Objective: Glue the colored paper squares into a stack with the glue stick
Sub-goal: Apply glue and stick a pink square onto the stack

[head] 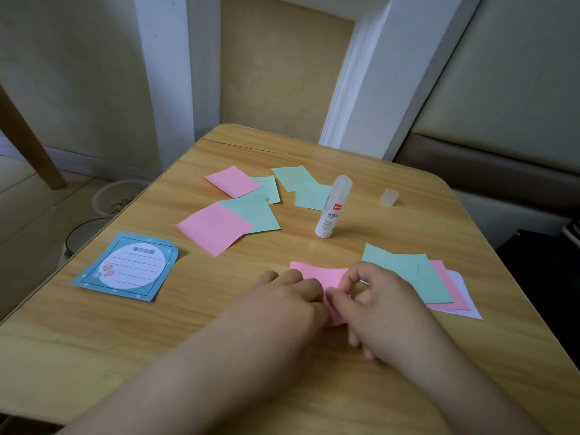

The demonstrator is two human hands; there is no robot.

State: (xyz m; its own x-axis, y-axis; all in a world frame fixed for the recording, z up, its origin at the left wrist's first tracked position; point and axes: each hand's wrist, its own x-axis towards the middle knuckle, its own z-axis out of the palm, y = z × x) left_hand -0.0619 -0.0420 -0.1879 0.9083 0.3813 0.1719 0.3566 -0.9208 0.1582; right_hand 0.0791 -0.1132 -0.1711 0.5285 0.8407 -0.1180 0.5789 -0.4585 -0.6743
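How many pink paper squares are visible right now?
4: one at the far left, one mid-left, one held in both hands, one in the right pile under green. More may be hidden.

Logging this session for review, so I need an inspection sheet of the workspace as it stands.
Surface: wooden table, crack near far edge.
Job's things: glue stick upright, uncapped; cap apart to its right; loose pink and green squares; stack at right.
Clutter: blue memo pad.
Hands: left hand and right hand both pinch a pink square.
Cables: nothing seen.
Surroundings: two bowls on floor at left.
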